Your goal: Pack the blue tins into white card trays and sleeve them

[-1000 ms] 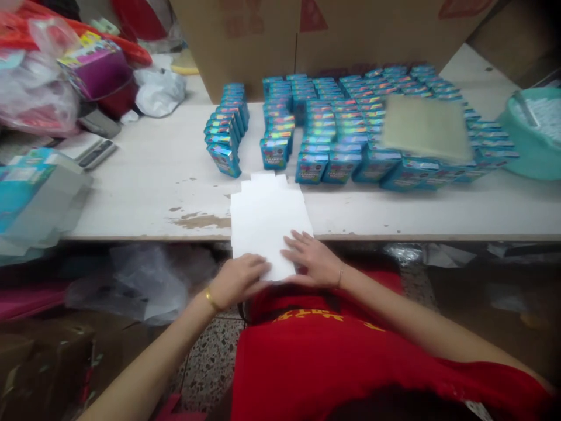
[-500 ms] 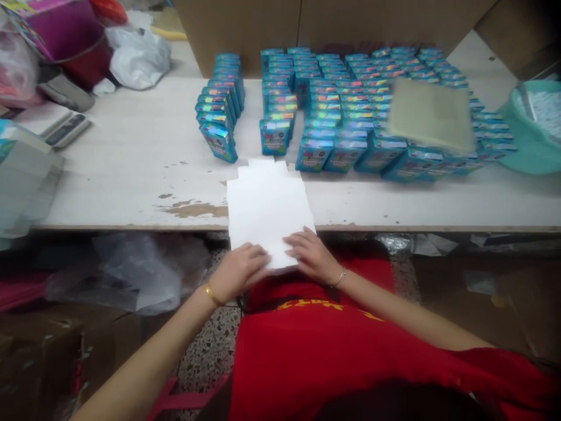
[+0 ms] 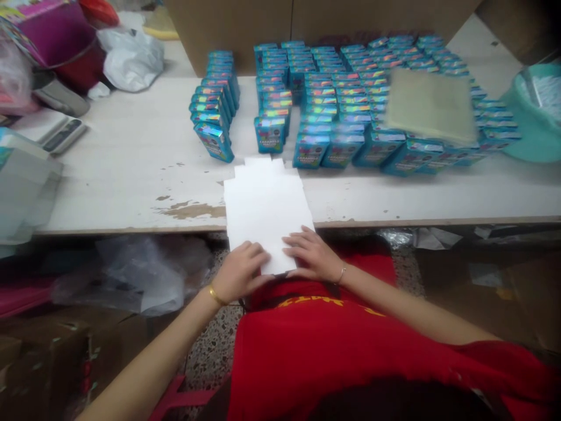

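A flat white cardboard box blank (image 3: 266, 204) with stepped flaps at its far end reaches from the table over its front edge toward my body. My left hand (image 3: 245, 266) grips its near left corner, fingers curled on top and the thumb along the near edge. At the near right side, my right hand (image 3: 312, 254) holds the blank with fingers spread over the surface and the thumb at the near edge. Beyond the flaps stand rows of small blue caramel boxes (image 3: 270, 135). The underside of the blank is hidden.
A translucent yellowish sheet-like stack (image 3: 432, 108) lies on the blue boxes at right. A teal basin (image 3: 532, 131) stands at far right. On the left are a scale (image 3: 65, 134), a white plastic bag (image 3: 134, 58) and flat pale cartons (image 3: 26, 181). Large cardboard (image 3: 245, 29) stands behind.
The view has shifted slightly. My left thumb now extends more along the blank's near edge, and the right thumb has also come to that edge. The blank stays almost in place.
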